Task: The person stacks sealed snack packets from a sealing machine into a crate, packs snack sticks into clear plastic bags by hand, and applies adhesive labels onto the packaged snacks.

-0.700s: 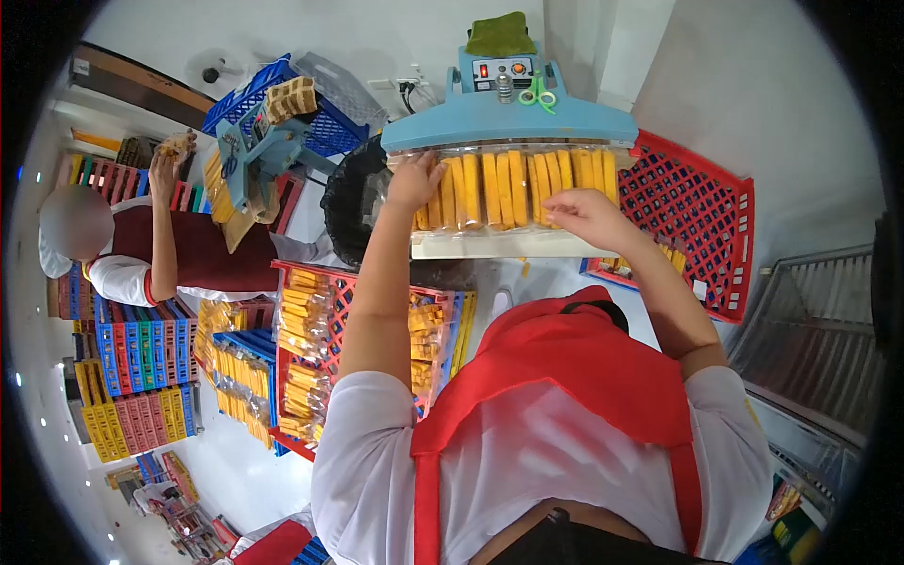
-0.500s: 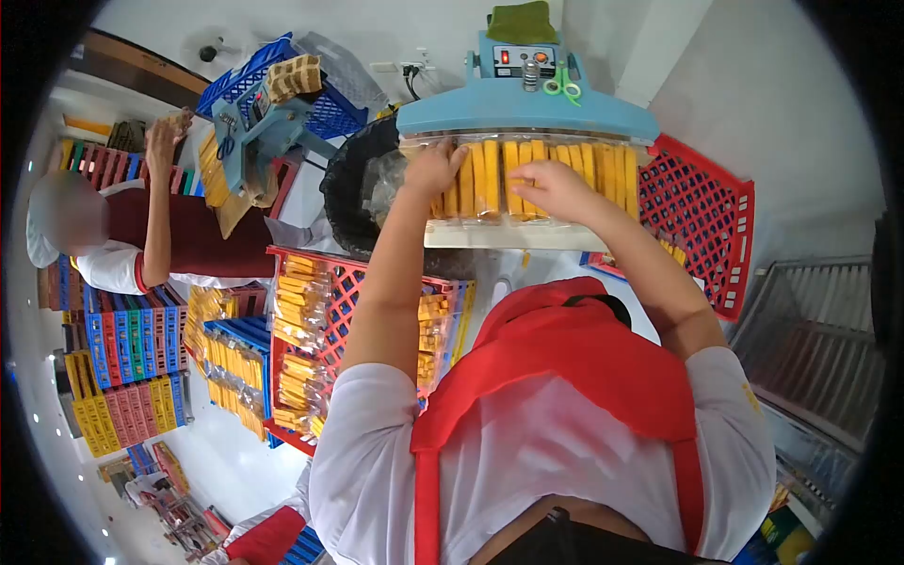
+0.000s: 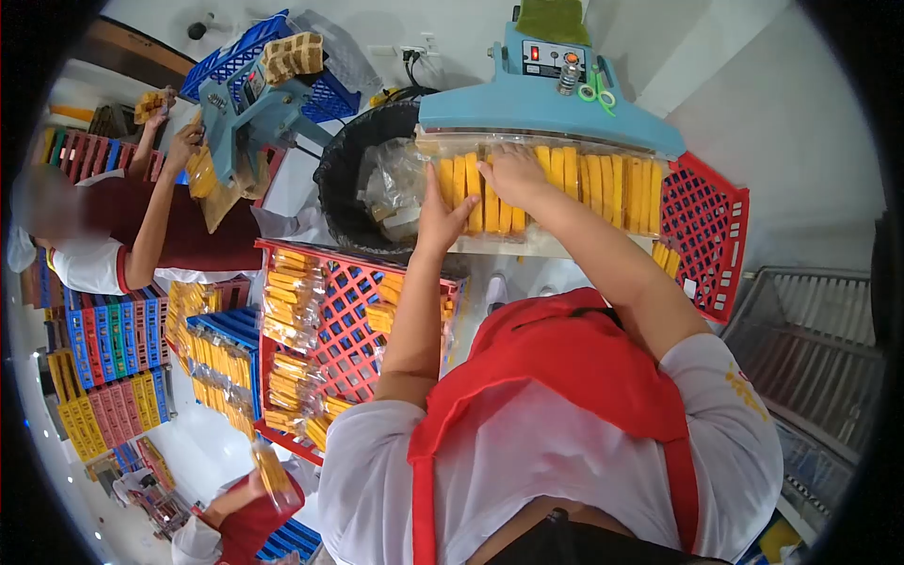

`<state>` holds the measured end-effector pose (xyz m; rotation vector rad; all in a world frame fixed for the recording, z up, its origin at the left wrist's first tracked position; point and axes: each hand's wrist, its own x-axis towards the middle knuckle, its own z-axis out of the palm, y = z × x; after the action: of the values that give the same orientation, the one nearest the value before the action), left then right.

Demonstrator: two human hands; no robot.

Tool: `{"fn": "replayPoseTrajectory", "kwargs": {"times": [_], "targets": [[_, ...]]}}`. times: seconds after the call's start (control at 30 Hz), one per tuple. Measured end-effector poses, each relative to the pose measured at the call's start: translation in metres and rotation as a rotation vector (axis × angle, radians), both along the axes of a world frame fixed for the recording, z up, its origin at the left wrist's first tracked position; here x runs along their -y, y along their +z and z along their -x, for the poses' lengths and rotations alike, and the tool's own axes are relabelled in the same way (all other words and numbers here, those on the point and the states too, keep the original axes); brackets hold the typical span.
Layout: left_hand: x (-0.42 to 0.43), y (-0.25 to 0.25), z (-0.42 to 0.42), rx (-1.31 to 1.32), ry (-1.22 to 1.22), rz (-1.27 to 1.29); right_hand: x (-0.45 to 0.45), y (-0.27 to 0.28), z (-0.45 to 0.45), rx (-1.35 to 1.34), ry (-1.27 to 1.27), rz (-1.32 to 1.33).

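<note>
Clear packs of yellow sticks (image 3: 617, 193) lie in a row on the pale ledge of a light-blue sealing machine (image 3: 556, 111). My left hand (image 3: 442, 218) stands at the left end of the row, thumb and fingers apart, its edge against the leftmost pack. Over the upper part of the packs near it lies my right hand (image 3: 515, 175), palm down with fingers spread. Green-handled scissors (image 3: 597, 94) and a small metal spring-like piece (image 3: 570, 74) rest on top of the machine.
A black-lined bin (image 3: 341, 179) with clear plastic stands left of the machine. Red crates are at lower left (image 3: 353, 325) and right (image 3: 704, 235). A co-worker (image 3: 141, 221) is at another sealer (image 3: 254, 118); another person (image 3: 247, 518) holds a pack at lower left.
My right hand has moved left and up over the packs. My left hand has slid down to the row's left end. The view has shifted, and a person with a pack now shows at lower left.
</note>
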<state>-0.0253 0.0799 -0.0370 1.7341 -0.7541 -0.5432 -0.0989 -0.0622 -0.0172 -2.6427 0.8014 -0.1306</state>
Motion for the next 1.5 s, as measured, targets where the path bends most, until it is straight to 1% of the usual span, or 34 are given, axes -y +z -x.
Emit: {"fn": "replayPoseTrajectory", "kwargs": {"times": [0.03,0.1,0.13,0.17,0.2,0.23,0.3,0.33,0.4,0.43,0.47,0.5,0.53,0.57,0.6,0.63,0.67,0.73,0.77,0.83,0.87,0.97,1.07,1.13,1.2,1.27,1.3,1.33,1.37,1.43,1.47,1.5], "targets": [[-0.001,-0.002,0.001,-0.003,0.005,0.001,0.000,0.003,0.001,-0.003,0.005,0.001],[-0.004,-0.007,0.004,0.118,0.054,0.002,0.000,0.011,0.008,0.038,0.090,0.116],[-0.006,-0.010,0.005,0.117,0.056,0.001,0.002,0.021,0.017,0.037,0.092,0.114],[-0.007,-0.013,0.005,0.098,0.063,0.005,0.008,0.034,0.029,0.094,0.091,0.123],[-0.009,-0.014,0.006,0.080,0.069,0.008,0.013,0.040,0.040,0.152,0.089,0.131],[-0.010,-0.012,0.007,0.079,0.069,0.007,0.018,0.036,0.049,0.151,0.089,0.130],[-0.009,-0.006,0.009,0.051,0.081,-0.044,0.027,0.024,0.065,0.041,-0.090,0.173],[-0.008,-0.002,0.010,0.051,0.072,-0.041,0.027,0.011,0.067,0.041,-0.099,0.176],[-0.007,0.005,0.013,-0.006,0.079,-0.019,0.026,-0.015,0.071,0.015,-0.027,0.242],[-0.007,0.001,0.012,0.000,0.081,-0.010,0.026,-0.014,0.072,0.013,-0.047,0.247],[-0.007,-0.006,0.010,0.000,0.056,-0.002,0.025,-0.013,0.072,0.017,-0.046,0.191],[-0.006,-0.018,0.006,0.038,0.055,0.041,0.026,-0.010,0.073,0.021,-0.045,0.138],[-0.006,-0.027,0.003,0.071,0.055,0.082,0.025,-0.002,0.079,0.015,-0.068,0.147],[-0.005,-0.037,0.001,-0.013,0.034,0.127,0.024,0.006,0.085,0.079,-0.088,0.147],[-0.006,-0.031,0.003,0.007,0.043,0.097,0.026,0.017,0.091,0.146,-0.102,0.149],[-0.007,-0.030,0.003,-0.017,0.044,0.100,0.029,0.027,0.099,0.088,-0.163,0.225],[-0.006,-0.028,0.005,-0.042,0.049,0.101,0.036,0.027,0.106,0.085,-0.168,0.230],[-0.006,-0.008,0.012,-0.094,0.048,0.089,0.049,0.019,0.121,-0.026,-0.327,0.169],[-0.005,0.000,0.015,-0.142,0.051,0.074,0.052,0.011,0.125,-0.028,-0.330,0.170],[-0.004,-0.009,0.012,-0.132,0.044,0.080,0.054,-0.002,0.129,-0.044,-0.223,0.166],[-0.005,-0.013,0.010,-0.121,0.038,0.083,0.054,-0.009,0.130,-0.042,-0.226,0.163],[-0.003,0.003,0.016,-0.140,0.025,0.113,0.054,-0.008,0.132,-0.020,-0.243,0.158],[-0.002,-0.003,0.015,-0.186,0.068,0.145,0.062,0.009,0.146,0.048,-0.309,0.227],[-0.004,-0.006,0.013,-0.193,0.068,0.139,0.069,0.023,0.165,-0.006,-0.468,0.292],[-0.004,-0.002,0.012,-0.201,0.063,0.140,0.076,0.012,0.178,-0.049,-0.481,0.286],[-0.006,0.008,0.014,-0.490,0.050,0.140,0.081,0.000,0.185,-0.095,-0.488,0.279],[-0.007,0.004,0.011,-0.612,0.074,0.116,0.082,-0.004,0.187,-0.091,-0.470,0.197],[-0.009,0.000,0.009,-0.608,0.070,0.109,0.082,-0.008,0.186,-0.082,-0.453,0.113],[-0.009,-0.004,0.007,-0.629,0.058,0.134,0.085,-0.015,0.188,-0.076,-0.460,0.111],[-0.007,-0.006,0.003,-0.646,0.038,0.166,0.089,-0.012,0.191,0.008,-0.377,0.134],[-0.008,-0.007,0.001,-0.677,0.016,0.184,0.086,-0.012,0.198,0.011,-0.382,0.135],[-0.012,-0.007,-0.001,-0.709,-0.004,0.201,0.070,0.015,0.202,-0.105,-0.470,0.153]]}}
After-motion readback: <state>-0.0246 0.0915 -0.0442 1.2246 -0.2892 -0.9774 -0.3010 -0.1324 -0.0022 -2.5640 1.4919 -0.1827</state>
